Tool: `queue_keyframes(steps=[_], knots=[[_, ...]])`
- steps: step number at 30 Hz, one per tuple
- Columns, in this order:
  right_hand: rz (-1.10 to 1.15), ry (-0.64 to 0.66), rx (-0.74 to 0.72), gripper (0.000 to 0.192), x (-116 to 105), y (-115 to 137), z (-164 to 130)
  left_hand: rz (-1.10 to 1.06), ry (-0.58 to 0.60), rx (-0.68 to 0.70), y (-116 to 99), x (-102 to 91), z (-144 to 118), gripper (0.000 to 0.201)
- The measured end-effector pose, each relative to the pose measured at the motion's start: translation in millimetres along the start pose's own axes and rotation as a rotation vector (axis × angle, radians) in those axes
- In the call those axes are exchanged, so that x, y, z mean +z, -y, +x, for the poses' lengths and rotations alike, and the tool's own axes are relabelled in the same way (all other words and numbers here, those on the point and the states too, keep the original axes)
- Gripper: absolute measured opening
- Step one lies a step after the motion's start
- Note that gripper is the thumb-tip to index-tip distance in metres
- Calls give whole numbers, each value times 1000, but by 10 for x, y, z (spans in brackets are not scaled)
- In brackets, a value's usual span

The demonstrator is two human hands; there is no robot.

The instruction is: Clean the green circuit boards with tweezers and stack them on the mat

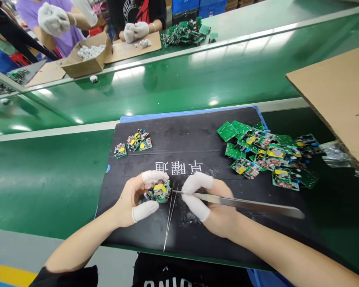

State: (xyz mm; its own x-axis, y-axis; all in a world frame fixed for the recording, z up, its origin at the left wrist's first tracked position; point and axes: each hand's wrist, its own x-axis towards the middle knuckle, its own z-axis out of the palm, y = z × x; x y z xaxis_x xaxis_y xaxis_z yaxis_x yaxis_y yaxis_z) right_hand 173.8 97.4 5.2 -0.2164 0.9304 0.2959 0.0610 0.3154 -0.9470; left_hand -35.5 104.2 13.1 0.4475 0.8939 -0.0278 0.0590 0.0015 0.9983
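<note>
My left hand, with white finger cots on, grips a small circuit board that carries a yellow-wrapped transformer. Between the cotted thumb and fingers of my right hand is a pair of metal tweezers. The tweezers' tip points left at the board's right edge; whether it touches cannot be made out. Below the board, two thin pale strands run down over the black mat.
Several small boards lie at the mat's upper left. A heap of green circuit boards covers its right side, beside a cardboard sheet. Across the green conveyor, gloved co-workers sit by a carton and another board pile.
</note>
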Motion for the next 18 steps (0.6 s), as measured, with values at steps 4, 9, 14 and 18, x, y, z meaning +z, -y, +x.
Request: queue_keyframes(steps=[4, 9, 14, 18], knots=[[94, -56, -110, 20, -55, 109, -72, 13, 77, -9, 31, 36, -26, 47], [37, 21, -180, 17, -15, 106, -119, 81, 79, -9, 65, 74, -53, 50], [39, 19, -106, 18, -26, 118, -147, 218, 12, 35, 49, 91, -50, 49], [-7, 21, -140, 20, -26, 103, -154, 401, -83, 123, 35, 119, -51, 49]])
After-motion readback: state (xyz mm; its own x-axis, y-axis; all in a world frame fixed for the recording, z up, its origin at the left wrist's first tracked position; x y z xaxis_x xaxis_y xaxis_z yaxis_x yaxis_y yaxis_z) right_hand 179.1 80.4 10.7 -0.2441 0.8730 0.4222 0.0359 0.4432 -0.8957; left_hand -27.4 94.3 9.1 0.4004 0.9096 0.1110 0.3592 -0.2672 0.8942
